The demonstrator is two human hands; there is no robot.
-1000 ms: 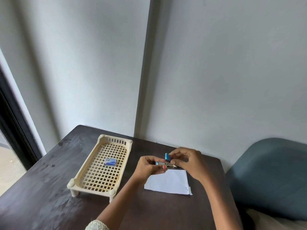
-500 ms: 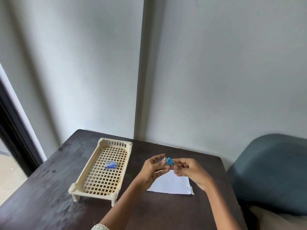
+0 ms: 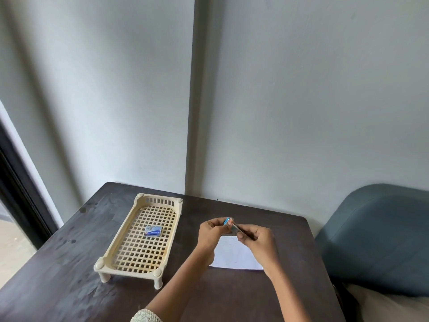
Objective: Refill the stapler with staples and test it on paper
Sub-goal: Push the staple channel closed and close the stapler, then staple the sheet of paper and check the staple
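Observation:
A small blue and metal stapler point(image 3: 232, 225) is held above the table between both hands. My left hand point(image 3: 212, 231) pinches its blue end, and my right hand point(image 3: 256, 238) grips the metal part at the other end. Beneath the hands a white sheet of paper point(image 3: 232, 256) lies flat on the dark table. A small blue staple box point(image 3: 153, 230) rests in the middle of the cream lattice tray point(image 3: 120, 252) to the left. Much of the stapler is hidden by my fingers.
The dark wooden table point(image 3: 69, 263) stands in a corner of grey walls. A grey-blue chair back point(image 3: 380, 238) sits close to the table's right edge. A dark door frame point(image 3: 18, 194) runs along the left.
The hands have turned the stapler and pulled slightly apart along it; the blue end now sits at my left fingertips and the metal part angles toward my right hand.

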